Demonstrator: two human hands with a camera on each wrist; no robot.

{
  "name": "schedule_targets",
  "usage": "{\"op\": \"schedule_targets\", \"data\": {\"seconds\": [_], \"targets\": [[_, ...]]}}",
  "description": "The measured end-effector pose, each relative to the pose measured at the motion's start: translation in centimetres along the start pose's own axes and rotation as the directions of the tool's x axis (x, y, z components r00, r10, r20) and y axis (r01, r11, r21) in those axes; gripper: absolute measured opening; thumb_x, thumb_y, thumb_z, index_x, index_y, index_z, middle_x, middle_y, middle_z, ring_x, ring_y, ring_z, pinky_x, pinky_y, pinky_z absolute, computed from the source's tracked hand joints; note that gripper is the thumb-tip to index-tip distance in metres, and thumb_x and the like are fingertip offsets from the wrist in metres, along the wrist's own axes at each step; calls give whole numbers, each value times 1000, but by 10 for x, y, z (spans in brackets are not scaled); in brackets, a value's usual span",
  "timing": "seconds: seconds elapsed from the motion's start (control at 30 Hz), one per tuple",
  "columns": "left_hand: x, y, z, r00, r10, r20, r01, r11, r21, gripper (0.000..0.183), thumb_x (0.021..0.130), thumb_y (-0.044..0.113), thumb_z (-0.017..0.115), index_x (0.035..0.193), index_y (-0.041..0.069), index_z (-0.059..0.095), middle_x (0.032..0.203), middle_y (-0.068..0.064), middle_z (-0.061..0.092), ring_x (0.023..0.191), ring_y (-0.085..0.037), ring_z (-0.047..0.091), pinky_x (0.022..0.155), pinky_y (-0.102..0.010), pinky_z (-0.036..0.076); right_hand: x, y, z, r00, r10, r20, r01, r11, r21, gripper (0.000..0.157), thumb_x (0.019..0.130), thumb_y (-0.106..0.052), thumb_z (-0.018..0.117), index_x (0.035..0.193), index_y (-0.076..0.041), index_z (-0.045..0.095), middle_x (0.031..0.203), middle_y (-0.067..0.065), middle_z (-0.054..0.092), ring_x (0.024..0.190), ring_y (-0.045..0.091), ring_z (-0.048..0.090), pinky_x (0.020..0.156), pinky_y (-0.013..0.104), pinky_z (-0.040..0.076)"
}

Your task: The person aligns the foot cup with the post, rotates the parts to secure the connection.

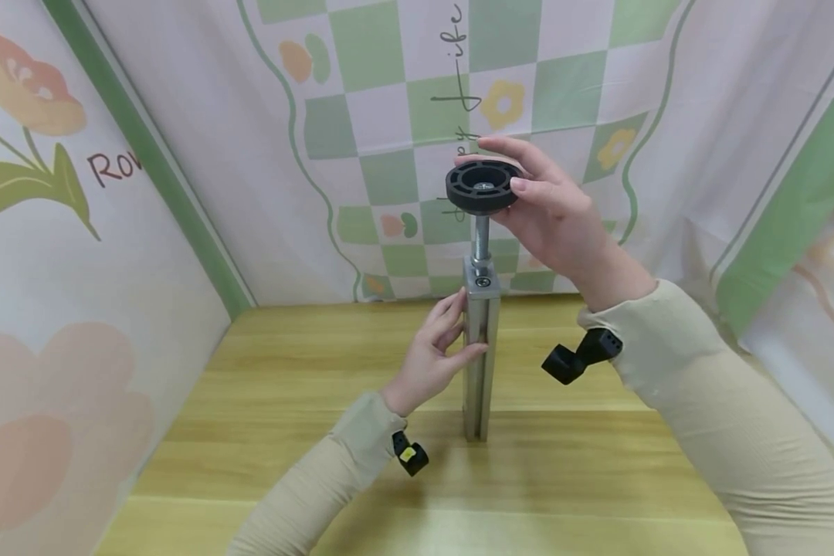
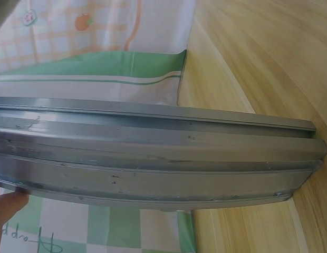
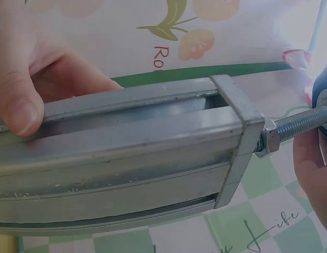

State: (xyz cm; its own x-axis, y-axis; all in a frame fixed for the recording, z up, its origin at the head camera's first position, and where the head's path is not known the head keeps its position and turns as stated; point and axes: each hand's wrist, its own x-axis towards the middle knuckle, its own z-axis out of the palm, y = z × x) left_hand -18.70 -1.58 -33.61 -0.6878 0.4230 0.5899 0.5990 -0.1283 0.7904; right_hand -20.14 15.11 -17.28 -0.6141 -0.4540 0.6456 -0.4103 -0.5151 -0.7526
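A slotted aluminium profile (image 1: 478, 371) stands upright on the wooden table, its lower end on the boards in the left wrist view. My left hand (image 1: 434, 355) grips it near the upper part, thumb across the front and fingers behind. From the metal end plate (image 1: 483, 287) on top rises a threaded bolt (image 1: 482, 235) with a hex nut (image 3: 270, 136) close to the plate. The bolt carries a round black levelling foot (image 1: 478, 202), its ribbed underside facing up. My right hand (image 1: 556, 208) holds the foot's rim, thumb on the near edge and fingers round the far side.
The wooden table (image 1: 250, 432) ends at a hanging checkered cloth (image 1: 368, 116) at the back. Printed curtains stand at the left (image 1: 55, 309) and right (image 1: 792, 232). Black camera mounts hang from both wrists, the right mount (image 1: 573, 359) beside the profile.
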Motion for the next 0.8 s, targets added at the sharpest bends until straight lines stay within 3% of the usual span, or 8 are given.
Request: {"op": "schedule_targets", "data": {"seconds": [0.17, 0.4, 0.63, 0.8], "targets": [[-1, -1, 0, 1000, 9, 3, -9, 1000, -7, 74, 82, -16, 62, 144, -8, 23, 146, -25, 28, 129, -36, 39, 108, -36, 38, -2, 1, 1, 1000, -9, -21, 9, 1000, 0, 33, 93, -7, 45, 125, -7, 51, 129, 18, 52, 121, 30, 50, 101, 30, 45], [0, -2, 0, 999, 38, 4, -37, 999, -24, 74, 80, -19, 61, 143, -10, 22, 145, -27, 27, 127, -43, 38, 107, -46, 38, -2, 3, 2, 998, -50, -39, 51, 999, 12, 25, 94, -6, 50, 119, -8, 51, 126, 17, 54, 120, 28, 51, 101, 29, 46], [1, -1, 0, 1000, 26, 0, -26, 999, -26, 74, 81, -18, 61, 144, -10, 24, 145, -26, 27, 129, -40, 39, 107, -46, 38, -4, 5, 3, 996, -71, -50, 73, 996, 55, 24, 92, -7, 60, 114, -6, 52, 125, 18, 55, 121, 28, 52, 103, 29, 45], [0, -1, 0, 1000, 11, 1, -11, 999, -30, 73, 81, -17, 61, 144, -9, 24, 146, -25, 27, 129, -40, 38, 107, -45, 38, -6, 6, 5, 992, -75, -102, 76, 997, 8, 24, 90, -7, 62, 112, -7, 53, 123, 17, 56, 118, 26, 54, 103, 27, 44]]}}
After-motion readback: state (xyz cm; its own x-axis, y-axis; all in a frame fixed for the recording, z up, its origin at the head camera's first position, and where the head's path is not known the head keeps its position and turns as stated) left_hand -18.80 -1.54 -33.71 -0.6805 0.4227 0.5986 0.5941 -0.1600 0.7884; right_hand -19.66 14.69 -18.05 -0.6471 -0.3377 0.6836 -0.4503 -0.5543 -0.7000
